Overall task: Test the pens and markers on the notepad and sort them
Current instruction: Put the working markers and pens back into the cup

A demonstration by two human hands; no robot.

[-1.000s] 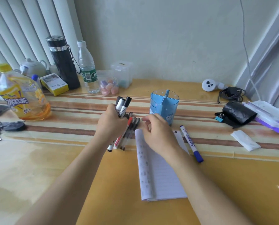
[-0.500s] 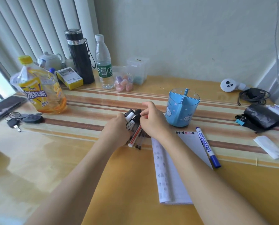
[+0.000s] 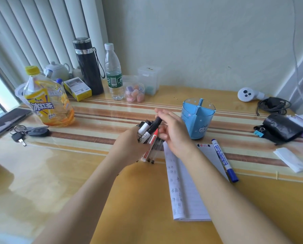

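Observation:
My left hand (image 3: 129, 147) grips a bundle of pens and markers (image 3: 148, 138), black-capped and red-capped, just above the table. My right hand (image 3: 175, 134) is at the bundle's top and pinches the black cap of one marker (image 3: 156, 123). An open lined notepad (image 3: 186, 182) lies below my right wrist. A blue whiteboard marker (image 3: 223, 160) lies along the notepad's right edge. The blue divided pen holder (image 3: 198, 118) stands empty just right of my right hand.
A yellow iced-tea bottle (image 3: 48, 99), keys (image 3: 29, 132), black flask (image 3: 88, 67), water bottle (image 3: 113, 73) and small clear boxes (image 3: 135, 92) line the left and back. A black pouch (image 3: 282, 127), cables (image 3: 272, 104) and a tissue (image 3: 291, 160) lie right.
The view has shifted so everything sits further right in frame. My right hand rose from the notepad to the top of the bundle and took hold of a black marker's cap.

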